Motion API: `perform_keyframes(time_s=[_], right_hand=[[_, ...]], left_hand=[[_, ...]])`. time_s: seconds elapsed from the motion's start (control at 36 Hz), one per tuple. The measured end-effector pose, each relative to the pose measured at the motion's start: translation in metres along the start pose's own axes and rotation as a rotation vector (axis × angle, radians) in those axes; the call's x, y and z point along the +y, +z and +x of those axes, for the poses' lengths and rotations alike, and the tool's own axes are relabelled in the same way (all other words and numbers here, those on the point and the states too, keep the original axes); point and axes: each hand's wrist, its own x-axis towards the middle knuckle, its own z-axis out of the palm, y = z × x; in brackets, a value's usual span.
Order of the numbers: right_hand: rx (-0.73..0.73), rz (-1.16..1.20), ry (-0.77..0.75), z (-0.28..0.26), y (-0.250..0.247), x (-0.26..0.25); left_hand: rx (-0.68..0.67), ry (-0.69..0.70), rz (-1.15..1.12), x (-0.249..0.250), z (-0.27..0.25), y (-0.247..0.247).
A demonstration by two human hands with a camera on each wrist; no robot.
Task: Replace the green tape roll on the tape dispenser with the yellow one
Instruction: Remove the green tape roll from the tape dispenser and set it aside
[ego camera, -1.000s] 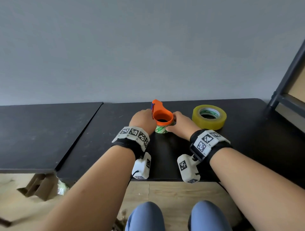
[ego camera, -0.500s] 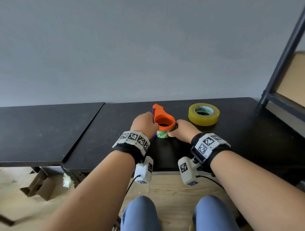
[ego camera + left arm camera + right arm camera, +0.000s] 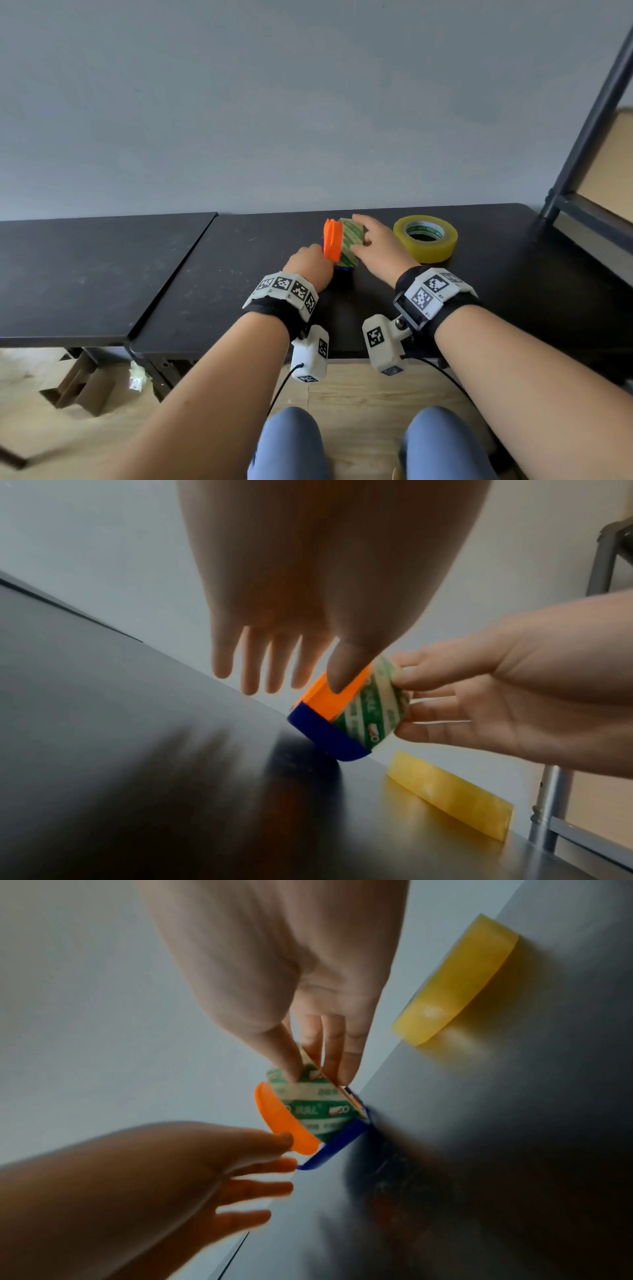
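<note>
Two hands on the tape dispenser (image 3: 332,244); we see left hand (image 3: 310,265) thumb pressing its orange side, fingers straight; right hand (image 3: 378,251) pinches green tape roll (image 3: 350,247) mounted there; yellow tape roll (image 3: 425,238) lies just right.

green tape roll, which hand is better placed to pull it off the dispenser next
Right. The right hand already pinches the green tape roll, while the left hand braces the orange dispenser with thumb and fingers, so it is probably best kept steadying.
</note>
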Motion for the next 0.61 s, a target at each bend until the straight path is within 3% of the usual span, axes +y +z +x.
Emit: perform_keyframes(time_s=[0.22, 0.36, 0.61], right_hand=[[0.022, 0.041, 0.055, 0.002, 0.007, -0.003], [0.040, 0.055, 0.064, 0.002, 0.009, -0.004], [0.054, -0.029, 0.045, 0.003, 0.007, -0.002]], left_hand=[[0.192, 0.033, -0.243, 0.004, 0.001, -0.015], [0.172, 0.077, -0.250, 0.008, -0.003, -0.014], [0.179, 0.030, -0.229, 0.005, -0.001, -0.008]])
